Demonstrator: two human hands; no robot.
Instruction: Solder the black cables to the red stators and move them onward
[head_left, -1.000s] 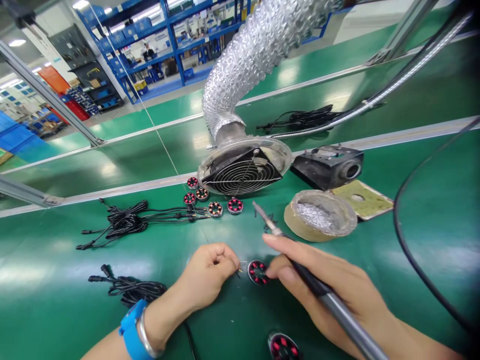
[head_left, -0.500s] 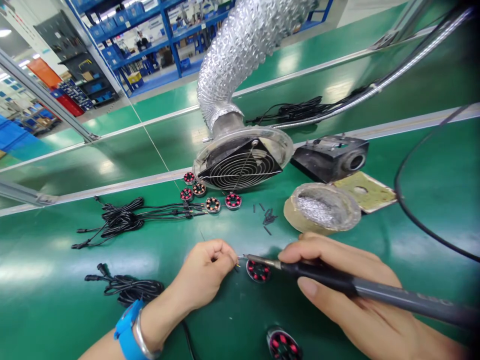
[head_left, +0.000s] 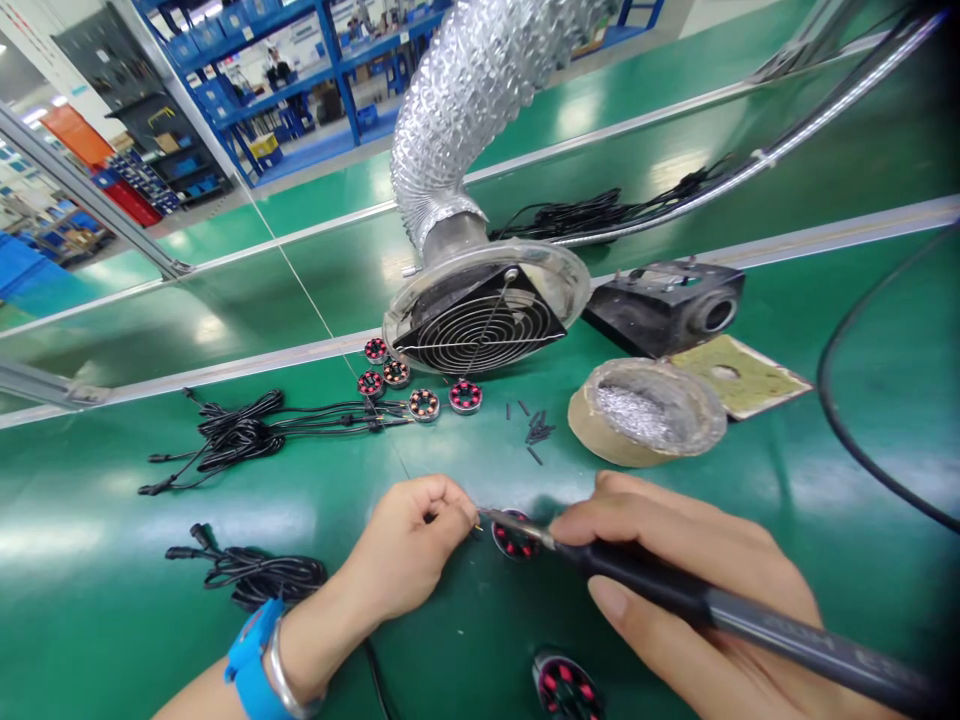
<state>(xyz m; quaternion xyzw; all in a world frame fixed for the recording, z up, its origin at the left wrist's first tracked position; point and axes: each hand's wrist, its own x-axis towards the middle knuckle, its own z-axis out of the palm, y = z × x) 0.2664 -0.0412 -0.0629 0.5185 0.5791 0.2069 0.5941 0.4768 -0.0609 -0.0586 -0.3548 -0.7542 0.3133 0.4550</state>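
Soldering iron (head_left: 645, 580) low, tip at fine wires (head_left: 478, 526)

Pinches the fine wires between thumb and forefinger of the left hand (head_left: 412, 545), just below centre of frame. Differs from a second ago: brings the iron down nearly flat, instead of raised with tip aimed up the frame. Meets or almost meets the wire ends with the tip; cannot tell which at this size. Judged from that, turns two separate holds into one fine job, calling for steadiness, with a likely hot tip close to bare fingertips.

Grips the iron by its dark handle in the right hand (head_left: 750, 555), fingers closed on it, lower right of frame. Crosses above the red-and-black ring (head_left: 504, 540), just right of the wires, with the iron's metal front.

Farther out, note another ring (head_left: 566, 690) at bottom edge, coiled cable (head_left: 277, 575) lower left, and short dark pieces (head_left: 538, 430) right of centre. Beyond those, log a tub (head_left: 607, 440) with silvery filling, centre right, and a fan hood (head_left: 480, 335) above the ring cluster (head_left: 396, 374), upper centre.
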